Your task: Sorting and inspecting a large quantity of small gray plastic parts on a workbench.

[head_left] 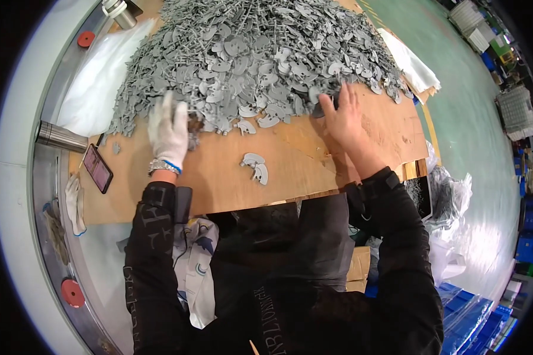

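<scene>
A large heap of small grey moulded parts [243, 65], many of them flat and curved, covers the far part of the wooden table [296, 171]. My left hand [169, 131], in a white glove, lies at the heap's near left edge, fingers stretched out and a little blurred. My bare right hand [343, 118] is at the near right edge, its thumb apart from the raised fingers. Grey parts touch or lie close to both hands; neither hand visibly grips one. Between the hands, nearer to me, a small grey curved piece [254, 167] lies apart from the heap.
Along the left side are a phone [96, 168], a steel flask [62, 136], clear plastic sheeting [98, 83] and a spare white glove [74, 204]. A white sheet [410, 62] lies at the right edge. Blue crates [465, 313] and plastic bags [450, 195] stand on the floor to the right.
</scene>
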Tool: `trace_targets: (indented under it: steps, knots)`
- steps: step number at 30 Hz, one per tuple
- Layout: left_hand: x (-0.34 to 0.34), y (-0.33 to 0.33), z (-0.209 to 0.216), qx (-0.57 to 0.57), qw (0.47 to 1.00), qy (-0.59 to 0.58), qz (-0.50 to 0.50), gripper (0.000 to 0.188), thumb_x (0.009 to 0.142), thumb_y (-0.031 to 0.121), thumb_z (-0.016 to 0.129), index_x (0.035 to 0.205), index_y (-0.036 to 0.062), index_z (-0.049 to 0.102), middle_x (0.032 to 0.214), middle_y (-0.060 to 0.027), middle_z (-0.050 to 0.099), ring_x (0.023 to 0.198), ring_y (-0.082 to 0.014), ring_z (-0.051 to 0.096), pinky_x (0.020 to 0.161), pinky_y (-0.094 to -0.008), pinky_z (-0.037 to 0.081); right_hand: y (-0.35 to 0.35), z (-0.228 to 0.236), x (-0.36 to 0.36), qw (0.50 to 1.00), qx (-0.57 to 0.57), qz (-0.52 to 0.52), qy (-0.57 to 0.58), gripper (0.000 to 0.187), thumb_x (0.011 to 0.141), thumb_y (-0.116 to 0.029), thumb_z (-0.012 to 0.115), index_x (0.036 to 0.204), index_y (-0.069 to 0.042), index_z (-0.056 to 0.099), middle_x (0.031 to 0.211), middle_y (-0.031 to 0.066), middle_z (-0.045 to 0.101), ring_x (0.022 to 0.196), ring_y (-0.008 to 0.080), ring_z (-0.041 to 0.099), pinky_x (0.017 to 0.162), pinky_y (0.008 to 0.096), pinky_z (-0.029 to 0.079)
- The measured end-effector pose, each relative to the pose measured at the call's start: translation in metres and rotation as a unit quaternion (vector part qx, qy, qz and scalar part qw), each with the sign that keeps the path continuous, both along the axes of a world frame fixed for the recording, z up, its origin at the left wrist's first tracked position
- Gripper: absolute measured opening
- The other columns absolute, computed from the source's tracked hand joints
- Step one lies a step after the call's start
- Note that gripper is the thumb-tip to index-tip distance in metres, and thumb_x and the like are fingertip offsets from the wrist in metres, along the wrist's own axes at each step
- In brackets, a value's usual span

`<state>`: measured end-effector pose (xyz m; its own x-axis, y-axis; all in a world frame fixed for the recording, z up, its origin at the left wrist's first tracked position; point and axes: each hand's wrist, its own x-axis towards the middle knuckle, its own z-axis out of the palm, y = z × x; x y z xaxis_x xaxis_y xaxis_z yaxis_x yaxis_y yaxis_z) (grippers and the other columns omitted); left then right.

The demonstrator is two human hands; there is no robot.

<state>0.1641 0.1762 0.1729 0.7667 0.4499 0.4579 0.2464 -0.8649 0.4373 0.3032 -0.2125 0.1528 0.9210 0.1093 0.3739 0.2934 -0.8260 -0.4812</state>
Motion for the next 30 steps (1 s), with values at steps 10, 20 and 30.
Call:
trace_targets:
  steps: [10,20,30]
  knots:
    - [-0.044,-0.039,0.013,-0.043,0.988,-0.081,-0.125,0.038,0.102,0.024,0.062,0.137,0.0115,0.063,0.145,-0.0178,0.061,0.140,-0.0410,0.051,0.120,-0.0481,0.037,0.013,0.050,-0.075,0.951,0.149,0.231,0.140,0.063,0.095,-0.024,0.075,0.147,0.002,0.052,0.140,0.0235,0.061,0.130,0.0327,0.060,0.111,0.0431,0.047]
    - [-0.064,-0.028,0.010,0.031,0.996,-0.054,-0.068,0.036,0.096,0.016,0.064,0.131,0.0107,0.067,0.133,-0.0132,0.068,0.132,-0.0386,0.057,0.117,-0.0472,0.041,0.042,0.045,-0.077,0.939,0.219,0.263,0.028,0.026,0.093,-0.001,0.072,0.119,-0.004,0.071,0.107,0.0099,0.075,0.095,0.0213,0.073,0.085,0.0317,0.057]
    - [-0.062,-0.045,0.030,0.119,0.978,-0.067,-0.157,0.056,0.086,0.010,0.069,0.141,0.0155,0.059,0.130,-0.0121,0.067,0.132,-0.0358,0.056,0.120,-0.0539,0.035,0.174,0.058,-0.077,0.924,0.009,0.349,-0.159,0.026,0.083,0.000,0.071,0.108,-0.007,0.074,0.104,0.0127,0.071,0.091,0.0356,0.069,0.081,0.0412,0.057]
